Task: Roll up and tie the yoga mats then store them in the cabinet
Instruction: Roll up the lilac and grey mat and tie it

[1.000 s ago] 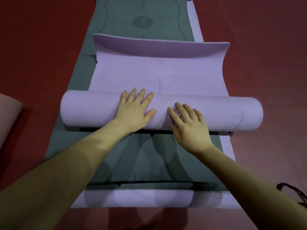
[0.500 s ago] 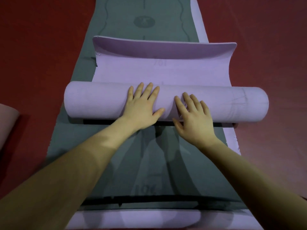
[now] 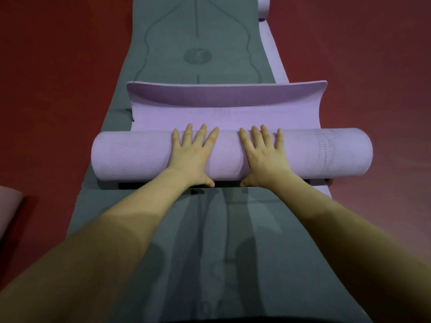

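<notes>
Your left hand (image 3: 192,155) and right hand (image 3: 263,156) press flat, fingers spread, on the rolled purple yoga mat (image 3: 231,155), gripping nothing.

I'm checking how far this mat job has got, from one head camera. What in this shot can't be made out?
- Palms of the left hand and right hand: hidden by the hands' own backs, pressed on the purple roll.
- The roll's inner turns: its ends face sideways.
- Faint print on the unrolled purple strip: too small to read.
- Pink object: cut off by the left edge.
- Ties and cabinet: none in frame.
</notes>
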Motion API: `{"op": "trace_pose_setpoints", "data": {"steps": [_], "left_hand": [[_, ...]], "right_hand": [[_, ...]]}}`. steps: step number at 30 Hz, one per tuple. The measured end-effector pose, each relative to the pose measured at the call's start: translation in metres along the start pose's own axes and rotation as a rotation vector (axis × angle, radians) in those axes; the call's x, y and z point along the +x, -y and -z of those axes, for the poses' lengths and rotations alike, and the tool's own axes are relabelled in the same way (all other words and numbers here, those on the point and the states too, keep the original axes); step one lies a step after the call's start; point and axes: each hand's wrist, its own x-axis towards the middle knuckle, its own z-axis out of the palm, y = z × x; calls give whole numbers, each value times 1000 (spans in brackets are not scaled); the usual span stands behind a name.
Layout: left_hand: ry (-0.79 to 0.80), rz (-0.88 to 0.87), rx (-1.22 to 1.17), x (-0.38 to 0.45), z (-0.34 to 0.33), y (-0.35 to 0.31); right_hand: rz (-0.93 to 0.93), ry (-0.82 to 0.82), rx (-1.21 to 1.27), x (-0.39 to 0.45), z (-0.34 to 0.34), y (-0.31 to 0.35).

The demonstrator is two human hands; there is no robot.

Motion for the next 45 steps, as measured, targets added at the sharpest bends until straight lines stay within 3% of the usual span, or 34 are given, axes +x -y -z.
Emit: {"op": "trace_pose_setpoints", "data": {"steps": [5,9,13,24,32,39,43,45], "left_hand": [[-34,-36,65,4,3,4],[-90,-50,140,-11,-2,-5],[-177,-36,197,-33,-16,-14],[-267,-89,168,-113,-27,-29],[-170,-141,129,-182,-25,-42],[60,-146,26,-168,1,-40],[156,-154,-83,-150,8,-26],[129,-167,-44,-146,13,-23]], "right_hand": [[19,0,-28,3,3,-3],[67,-184,-87,-9,-12,-1],[109,-261,-114,-28,-17,3],[178,-234,-32,-112,-12,12],[236,-184,14,-180,-3,27],[204,-180,70,-171,1,23],[201,-329,125,-177,-5,26],[210,-418,124,-180,-10,31]]}}
